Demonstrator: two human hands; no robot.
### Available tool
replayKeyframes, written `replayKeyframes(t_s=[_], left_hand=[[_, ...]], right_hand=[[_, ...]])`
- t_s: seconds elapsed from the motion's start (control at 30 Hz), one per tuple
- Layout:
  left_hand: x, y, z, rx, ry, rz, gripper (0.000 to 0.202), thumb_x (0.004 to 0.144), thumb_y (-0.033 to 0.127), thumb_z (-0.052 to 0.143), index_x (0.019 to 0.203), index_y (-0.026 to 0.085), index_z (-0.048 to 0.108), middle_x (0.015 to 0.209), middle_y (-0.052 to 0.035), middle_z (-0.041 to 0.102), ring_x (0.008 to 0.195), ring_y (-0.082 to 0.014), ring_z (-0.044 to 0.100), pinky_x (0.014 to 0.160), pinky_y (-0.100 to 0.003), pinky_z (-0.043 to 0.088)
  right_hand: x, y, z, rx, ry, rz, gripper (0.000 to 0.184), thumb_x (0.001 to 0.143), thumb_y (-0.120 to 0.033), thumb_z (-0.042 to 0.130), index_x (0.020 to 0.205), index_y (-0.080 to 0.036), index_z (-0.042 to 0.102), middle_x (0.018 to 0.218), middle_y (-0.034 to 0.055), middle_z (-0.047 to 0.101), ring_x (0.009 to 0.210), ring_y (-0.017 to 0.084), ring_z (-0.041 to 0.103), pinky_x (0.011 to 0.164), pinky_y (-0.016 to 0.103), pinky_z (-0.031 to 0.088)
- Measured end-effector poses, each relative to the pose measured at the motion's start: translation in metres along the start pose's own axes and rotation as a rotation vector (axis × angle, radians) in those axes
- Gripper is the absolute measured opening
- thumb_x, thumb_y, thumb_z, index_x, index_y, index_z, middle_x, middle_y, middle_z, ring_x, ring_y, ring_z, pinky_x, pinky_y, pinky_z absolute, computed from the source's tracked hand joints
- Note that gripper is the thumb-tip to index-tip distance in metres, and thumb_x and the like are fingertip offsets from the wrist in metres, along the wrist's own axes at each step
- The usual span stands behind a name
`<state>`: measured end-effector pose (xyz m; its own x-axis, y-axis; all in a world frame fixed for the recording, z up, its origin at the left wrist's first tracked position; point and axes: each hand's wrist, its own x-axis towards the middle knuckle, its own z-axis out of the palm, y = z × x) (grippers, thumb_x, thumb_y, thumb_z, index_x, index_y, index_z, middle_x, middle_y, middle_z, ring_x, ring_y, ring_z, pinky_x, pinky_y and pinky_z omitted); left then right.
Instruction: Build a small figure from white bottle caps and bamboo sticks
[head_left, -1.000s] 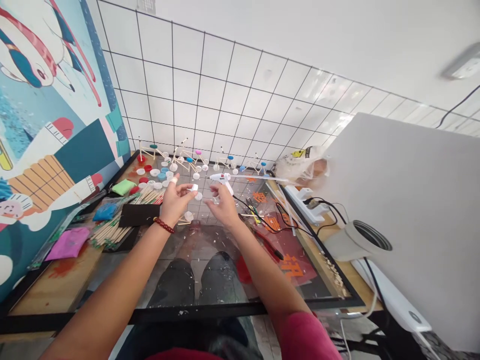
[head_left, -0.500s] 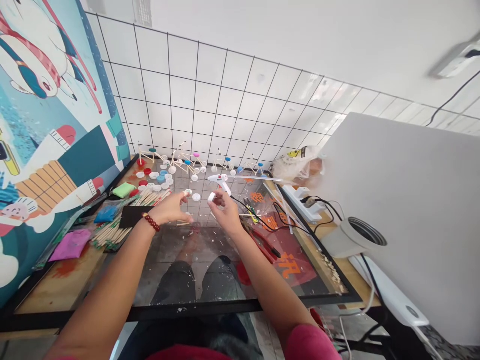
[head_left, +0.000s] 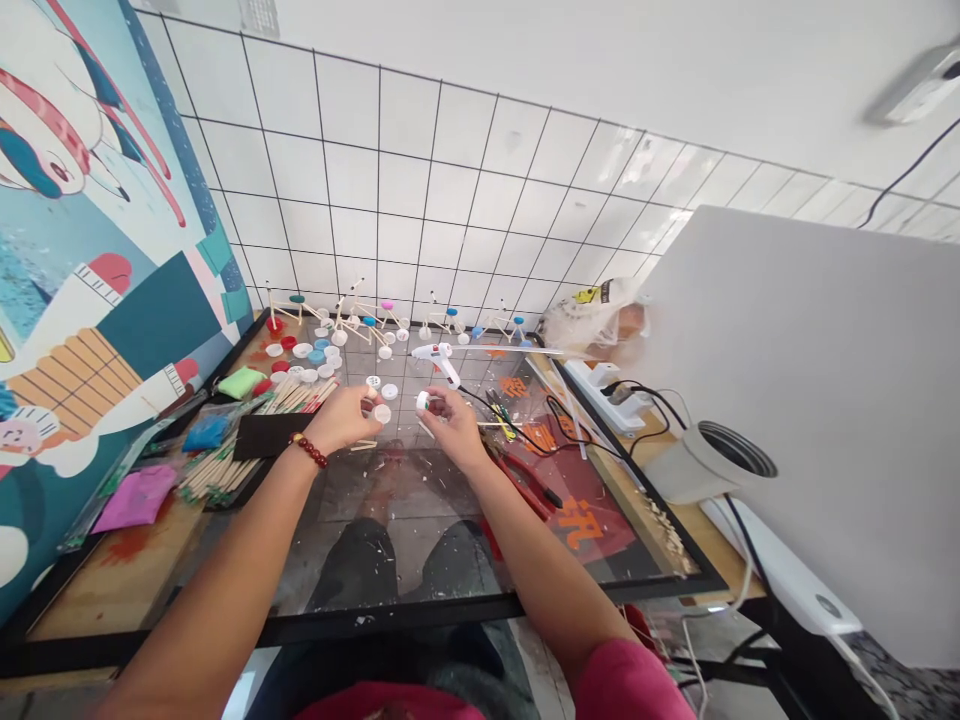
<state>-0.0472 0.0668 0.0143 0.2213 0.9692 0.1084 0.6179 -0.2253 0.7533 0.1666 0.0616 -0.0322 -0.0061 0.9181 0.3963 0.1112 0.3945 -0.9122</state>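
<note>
1 left-wrist bracelet (head_left: 308, 450) of round dark-red beads, short magenta sleeve (head_left: 631, 682), dark cloth (head_left: 330, 665) over the lap

1. Left hand (head_left: 346, 418) pinches between thumb and fingers, left forearm (head_left: 251, 545) slanting up and inward.
2. Right hand (head_left: 456, 428), fingers curled, pinches opposite, right forearm (head_left: 529, 545) mirroring the slant.
3. The hands stay apart.

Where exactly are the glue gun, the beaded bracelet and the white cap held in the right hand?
Glue gun (head_left: 439, 353): head view, on its body.
Beaded bracelet (head_left: 309, 451): head view, on its beads.
White cap (head_left: 421, 401): head view, on its exposed surface, in the right hand (head_left: 457, 426).
</note>
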Motion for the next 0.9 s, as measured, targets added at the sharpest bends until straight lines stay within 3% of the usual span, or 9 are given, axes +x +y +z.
replayKeyframes(t_s=[0.13,0.27,0.37,0.43,0.6,0.9], left_hand=[[0.000,0.008,0.013,-0.187,0.085,0.101,0.029,0.065,0.029,0.066,0.091,0.017,0.065,0.085,-0.0062,0.074,0.075,-0.0204,0.069,0.071,-0.030,0.053],[-0.004,0.020,0.018,-0.136,0.200,0.173,0.029,0.067,0.028,0.068,0.094,0.017,0.069,0.074,-0.0022,0.069,0.062,-0.0160,0.062,0.062,-0.027,0.050],[-0.008,0.025,0.018,-0.091,0.217,0.185,0.031,0.068,0.029,0.070,0.097,0.018,0.072,0.060,0.0022,0.060,0.056,-0.0141,0.056,0.056,-0.025,0.045],[-0.009,0.027,0.020,-0.084,0.218,0.204,0.031,0.068,0.030,0.071,0.097,0.018,0.074,0.059,0.0024,0.059,0.056,-0.0137,0.054,0.055,-0.024,0.043],[-0.006,0.025,0.026,-0.172,0.238,0.264,0.030,0.068,0.028,0.074,0.096,0.017,0.075,0.081,-0.0034,0.070,0.069,-0.0154,0.061,0.065,-0.026,0.049],[-0.005,0.021,0.030,-0.168,0.220,0.253,0.027,0.069,0.028,0.075,0.094,0.018,0.077,0.084,-0.0047,0.071,0.069,-0.0158,0.062,0.066,-0.027,0.050]], right_hand=[[0.002,0.000,0.001,0.278,-0.072,0.123,0.042,0.067,-0.035,0.079,0.106,-0.024,0.067,0.097,0.0025,0.070,0.088,0.017,0.064,0.081,0.030,0.052],[0.001,-0.002,0.002,0.479,-0.091,0.222,0.043,0.063,-0.035,0.086,0.102,-0.027,0.071,0.098,0.0001,0.072,0.091,0.016,0.064,0.084,0.028,0.051],[0.000,-0.005,0.002,0.572,-0.120,0.282,0.043,0.062,-0.034,0.088,0.102,-0.028,0.072,0.100,-0.0006,0.073,0.092,0.015,0.065,0.085,0.028,0.050],[-0.001,-0.005,0.001,0.606,-0.142,0.306,0.043,0.062,-0.034,0.088,0.102,-0.028,0.073,0.103,-0.0005,0.073,0.094,0.016,0.065,0.086,0.028,0.050],[-0.002,-0.004,0.002,0.622,-0.180,0.328,0.043,0.062,-0.033,0.088,0.102,-0.027,0.074,0.103,0.0000,0.074,0.096,0.016,0.065,0.089,0.030,0.050],[-0.003,-0.007,0.004,0.629,-0.174,0.361,0.043,0.060,-0.032,0.089,0.101,-0.028,0.076,0.102,-0.0004,0.075,0.096,0.016,0.066,0.091,0.030,0.050]])
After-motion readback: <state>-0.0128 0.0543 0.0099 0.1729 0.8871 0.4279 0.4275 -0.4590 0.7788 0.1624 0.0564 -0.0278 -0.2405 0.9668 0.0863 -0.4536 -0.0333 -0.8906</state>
